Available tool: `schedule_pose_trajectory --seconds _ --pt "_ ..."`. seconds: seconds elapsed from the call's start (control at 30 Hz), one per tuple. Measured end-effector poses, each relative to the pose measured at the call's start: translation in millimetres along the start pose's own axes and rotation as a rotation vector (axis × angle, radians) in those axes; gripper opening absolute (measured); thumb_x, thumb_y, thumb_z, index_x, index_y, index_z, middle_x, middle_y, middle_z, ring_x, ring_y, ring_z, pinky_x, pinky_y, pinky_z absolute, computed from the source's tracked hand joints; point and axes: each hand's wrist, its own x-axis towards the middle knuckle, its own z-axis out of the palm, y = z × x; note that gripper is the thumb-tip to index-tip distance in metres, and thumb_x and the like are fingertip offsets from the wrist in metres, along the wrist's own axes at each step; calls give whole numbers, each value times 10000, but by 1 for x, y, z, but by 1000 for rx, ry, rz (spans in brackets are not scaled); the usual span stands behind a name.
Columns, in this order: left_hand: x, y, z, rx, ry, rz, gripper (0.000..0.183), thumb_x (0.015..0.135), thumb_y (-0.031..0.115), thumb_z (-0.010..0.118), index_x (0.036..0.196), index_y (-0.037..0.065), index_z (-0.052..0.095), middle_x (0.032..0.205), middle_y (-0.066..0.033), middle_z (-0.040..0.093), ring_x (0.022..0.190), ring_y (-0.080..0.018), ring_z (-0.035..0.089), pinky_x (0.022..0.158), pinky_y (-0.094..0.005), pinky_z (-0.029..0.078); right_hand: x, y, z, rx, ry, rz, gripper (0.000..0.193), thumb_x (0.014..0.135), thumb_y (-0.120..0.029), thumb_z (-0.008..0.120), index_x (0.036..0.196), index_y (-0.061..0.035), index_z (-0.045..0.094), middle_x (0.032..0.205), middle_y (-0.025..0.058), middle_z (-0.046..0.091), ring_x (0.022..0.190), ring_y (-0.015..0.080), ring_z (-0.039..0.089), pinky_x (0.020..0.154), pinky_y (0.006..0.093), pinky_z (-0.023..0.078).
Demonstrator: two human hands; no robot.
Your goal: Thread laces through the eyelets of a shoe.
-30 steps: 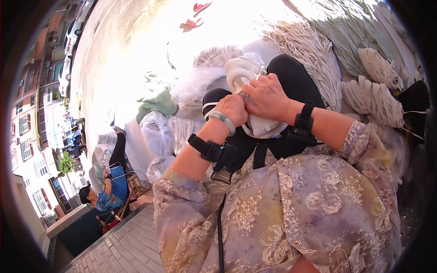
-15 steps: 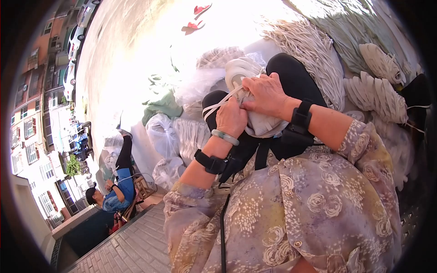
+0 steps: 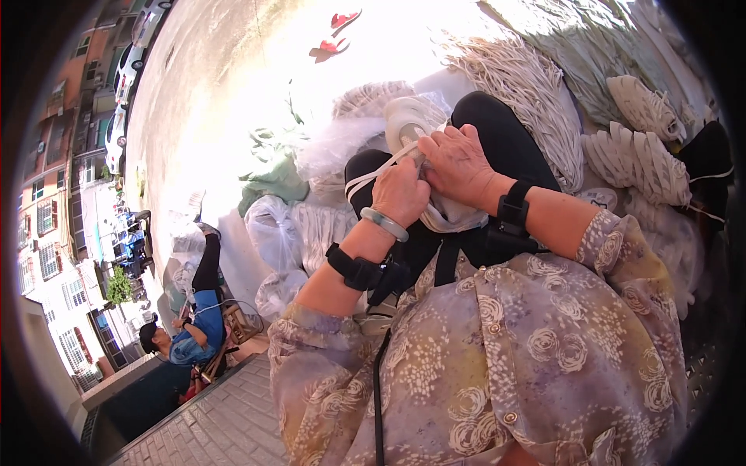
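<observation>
Between my knees rests a pale shoe upper, partly hidden under my hands. My left hand is closed on a white shoelace, which loops out to its left over my dark trouser leg. Pressed close beside it, my right hand has bent fingers gripping near the front of the upper; the exact bit between its fingertips is hidden. A rounded white piece with a grey middle shows just beyond my hands. Whether it belongs to the same upper, I cannot tell.
A long bundle of white laces lies beyond my right knee. Stacked white uppers sit at the right. Clear plastic bags and a green bag lie left. Red slippers are farther off. Another person sits at far left.
My hands stay together at the upper; the left hand has turned a little and shifted slightly right. The whole view has tilted slightly.
</observation>
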Motion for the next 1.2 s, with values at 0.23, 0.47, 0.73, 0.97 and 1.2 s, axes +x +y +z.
schedule_pose_trajectory --seconds 0.23,0.47,0.73,0.97,1.2 --pt "8 -5 -6 -13 -55 19 231 673 97 518 842 -58 545 655 -223 577 627 -356 603 614 -400 482 -3 5 9 -9 120 2 283 691 -183 598 961 -112 553 855 49 561 858 223 523 769 405 308" --pt "27 -29 -2 -161 -207 -53 251 709 74 501 916 -43 578 605 -98 588 457 -145 579 493 -272 491 2 11 19 -8 211 26 237 701 -192 595 922 -121 551 822 45 567 850 219 527 772 403 311" --pt "28 -46 -9 -427 -235 -55 253 760 55 461 966 -37 575 623 -39 573 503 -98 566 479 -226 487 16 4 30 -47 308 11 168 712 -182 578 872 -139 554 769 28 568 795 211 538 766 393 317" --pt "19 -50 4 -456 -159 4 238 790 59 460 975 -10 592 650 -35 580 502 -87 556 468 -216 467 7 6 25 -42 269 -120 194 689 -181 641 842 -118 540 771 39 514 802 213 526 797 388 336" --pt "27 -41 5 -603 -131 1 213 740 62 462 869 -16 613 613 -101 606 497 -151 601 501 -273 504 12 14 17 -272 227 -324 65 771 -123 515 804 -144 567 754 16 542 756 186 552 795 405 335"
